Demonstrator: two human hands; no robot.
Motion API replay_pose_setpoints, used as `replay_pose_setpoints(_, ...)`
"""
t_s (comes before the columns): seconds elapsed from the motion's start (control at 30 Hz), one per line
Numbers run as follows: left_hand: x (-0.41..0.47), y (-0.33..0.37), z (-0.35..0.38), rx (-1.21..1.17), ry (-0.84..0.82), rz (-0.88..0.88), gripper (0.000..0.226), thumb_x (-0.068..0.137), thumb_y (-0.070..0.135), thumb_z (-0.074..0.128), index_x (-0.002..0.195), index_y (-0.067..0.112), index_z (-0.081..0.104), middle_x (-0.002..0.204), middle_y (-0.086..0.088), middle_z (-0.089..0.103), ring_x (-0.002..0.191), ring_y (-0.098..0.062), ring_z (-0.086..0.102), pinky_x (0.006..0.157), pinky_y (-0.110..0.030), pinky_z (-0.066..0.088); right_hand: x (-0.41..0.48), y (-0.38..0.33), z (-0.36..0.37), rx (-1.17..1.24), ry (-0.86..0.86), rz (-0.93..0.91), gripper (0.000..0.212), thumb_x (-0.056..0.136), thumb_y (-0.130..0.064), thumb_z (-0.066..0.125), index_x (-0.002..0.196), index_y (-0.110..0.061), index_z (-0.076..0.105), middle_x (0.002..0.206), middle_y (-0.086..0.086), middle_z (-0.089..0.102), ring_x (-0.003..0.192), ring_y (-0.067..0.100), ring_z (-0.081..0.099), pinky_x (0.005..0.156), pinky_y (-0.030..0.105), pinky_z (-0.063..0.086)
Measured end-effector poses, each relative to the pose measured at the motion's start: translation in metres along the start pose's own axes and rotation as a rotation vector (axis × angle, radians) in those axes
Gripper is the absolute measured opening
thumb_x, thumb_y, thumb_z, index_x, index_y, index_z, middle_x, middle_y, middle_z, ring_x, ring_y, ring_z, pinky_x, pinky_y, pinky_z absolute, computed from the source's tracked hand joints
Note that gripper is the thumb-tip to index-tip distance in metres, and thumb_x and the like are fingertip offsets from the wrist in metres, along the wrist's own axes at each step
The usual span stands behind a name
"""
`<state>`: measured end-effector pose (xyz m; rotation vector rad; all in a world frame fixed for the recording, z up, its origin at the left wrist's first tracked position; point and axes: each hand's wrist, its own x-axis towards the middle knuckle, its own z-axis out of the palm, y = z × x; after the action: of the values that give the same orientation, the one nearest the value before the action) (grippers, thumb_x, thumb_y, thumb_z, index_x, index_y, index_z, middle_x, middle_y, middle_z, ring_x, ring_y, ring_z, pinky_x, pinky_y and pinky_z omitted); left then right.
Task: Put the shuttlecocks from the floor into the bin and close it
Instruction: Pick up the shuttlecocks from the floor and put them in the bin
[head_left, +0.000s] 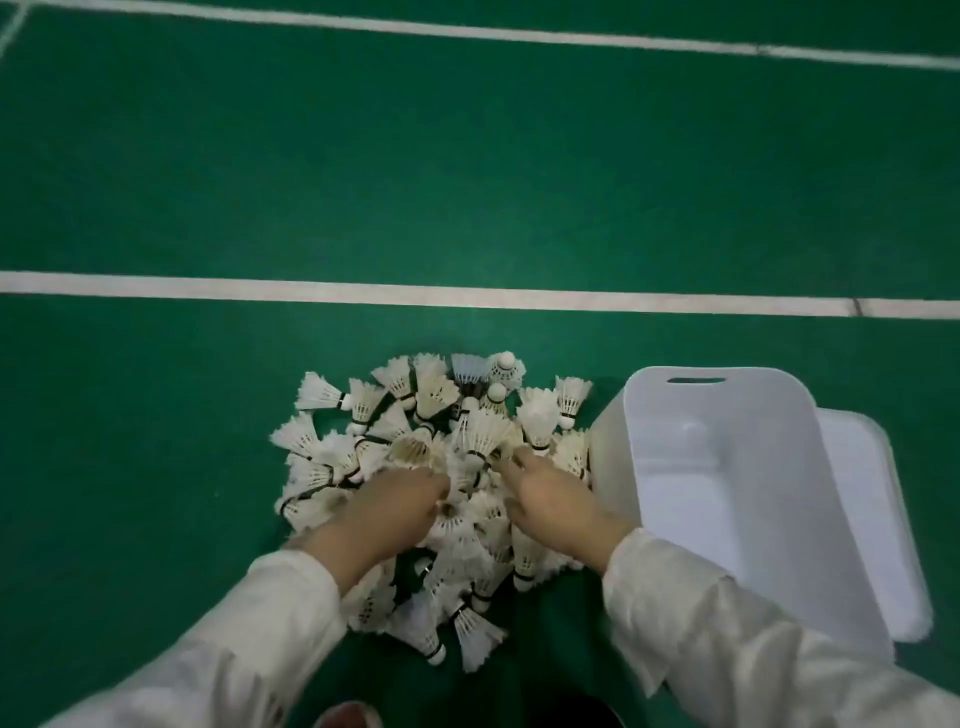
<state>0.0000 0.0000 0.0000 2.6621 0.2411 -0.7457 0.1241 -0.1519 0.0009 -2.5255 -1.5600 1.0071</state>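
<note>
A heap of white feather shuttlecocks lies on the green court floor in front of me. My left hand reaches into the left middle of the heap, its fingers curled down among the shuttlecocks. My right hand is in the right side of the heap, fingers bent into the feathers. What each hand holds is hidden by the hand itself. The white plastic bin stands open just right of the heap, with nothing visible inside. Its white lid lies behind the bin on the right.
White court lines cross the green floor, one just beyond the heap and another far off. A shoe tip shows at the bottom edge. Both white sleeves fill the lower corners.
</note>
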Motion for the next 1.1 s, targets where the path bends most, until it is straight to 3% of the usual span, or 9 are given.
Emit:
replay_pose_setpoints(0.1,0.014,-0.005,0.035,0.041,0.038,0.032,0.027,0.092,0.017,0.040,0.118,0.016,0.049,0.113,-0.004,0.056,0.099,-0.023,0.055,0.078,-0.034,0.045,0.018,0.009,0.016,0.028,0.122,-0.021,0.038,0.092,-0.021,0.043,0.129,-0.010,0.040,0.123,0.011,0.041,0.099,0.030,0.053,0.073,0.037,0.048)
replay_pose_setpoints(0.3,0.016,-0.010,0.084,0.147,0.134,0.102,0.034,0.094,0.024,0.039,0.126,0.012,0.046,0.122,-0.007,0.052,0.106,-0.025,0.052,0.084,-0.036,0.044,0.025,0.016,0.035,-0.178,0.151,0.048,0.040,0.089,-0.011,0.045,0.128,-0.011,0.038,0.118,0.008,0.050,0.106,0.027,0.050,0.074,0.033,0.044)
replay_pose_setpoints(0.43,0.007,-0.010,0.094,0.192,0.082,0.082,0.040,0.095,0.029,0.040,0.131,0.012,0.042,0.132,-0.007,0.045,0.118,-0.024,0.044,0.089,-0.035,0.040,0.017,0.020,0.036,-0.177,0.135,0.017,0.022,0.088,-0.005,0.042,0.109,-0.007,0.049,0.103,0.011,0.056,0.095,0.029,0.054,0.076,0.035,0.044)
replay_pose_setpoints(0.57,0.001,-0.013,0.099,0.081,0.013,0.061,0.048,0.090,0.027,0.052,0.133,0.011,0.041,0.135,-0.006,0.043,0.124,-0.022,0.036,0.098,-0.035,0.037,0.006,0.018,0.039,-0.191,0.162,0.015,0.012,0.089,-0.007,0.045,0.095,-0.004,0.055,0.097,0.013,0.057,0.090,0.029,0.055,0.073,0.033,0.041)
replay_pose_setpoints(0.7,-0.006,-0.010,0.102,0.071,0.062,0.110,0.037,0.082,-0.004,0.050,0.118,0.006,0.053,0.122,-0.008,0.050,0.112,-0.022,0.044,0.089,-0.028,0.037,-0.011,0.015,0.045,-0.164,0.222,0.035,0.015,0.090,-0.011,0.048,0.096,-0.003,0.059,0.098,0.012,0.057,0.090,0.029,0.057,0.073,0.034,0.043)
replay_pose_setpoints(0.8,-0.010,-0.008,0.095,0.069,0.120,0.099,0.028,0.079,-0.011,0.049,0.100,0.003,0.062,0.102,-0.009,0.059,0.094,-0.024,0.056,0.077,-0.030,0.045,-0.028,0.014,0.056,-0.087,0.272,0.088,0.020,0.091,-0.016,0.050,0.102,-0.006,0.063,0.101,0.010,0.058,0.092,0.027,0.058,0.077,0.035,0.045)
replay_pose_setpoints(0.9,-0.011,-0.004,0.084,0.084,0.204,0.112,0.022,0.082,-0.009,0.050,0.095,0.002,0.063,0.096,-0.010,0.062,0.088,-0.025,0.057,0.079,-0.034,0.049,-0.039,0.013,0.072,-0.007,0.277,0.114,0.022,0.089,-0.016,0.053,0.104,-0.005,0.065,0.103,0.010,0.058,0.095,0.027,0.058,0.083,0.034,0.045)
replay_pose_setpoints(1.0,-0.018,0.008,0.062,0.017,0.302,0.123,0.017,0.092,0.007,0.051,0.104,0.009,0.062,0.101,-0.004,0.064,0.093,-0.017,0.057,0.087,-0.022,0.046,-0.043,0.012,0.082,0.029,0.298,0.110,0.024,0.090,-0.014,0.051,0.106,-0.002,0.065,0.106,0.012,0.059,0.098,0.028,0.057,0.086,0.033,0.043)
replay_pose_setpoints(1.1,-0.022,0.024,0.028,-0.058,0.338,0.149,0.018,0.095,0.014,0.047,0.108,0.012,0.060,0.101,0.004,0.062,0.092,-0.013,0.055,0.082,-0.019,0.042,-0.045,0.014,0.083,0.064,0.300,0.122,0.024,0.090,-0.013,0.051,0.111,-0.005,0.061,0.110,0.011,0.057,0.101,0.028,0.057,0.085,0.033,0.044)
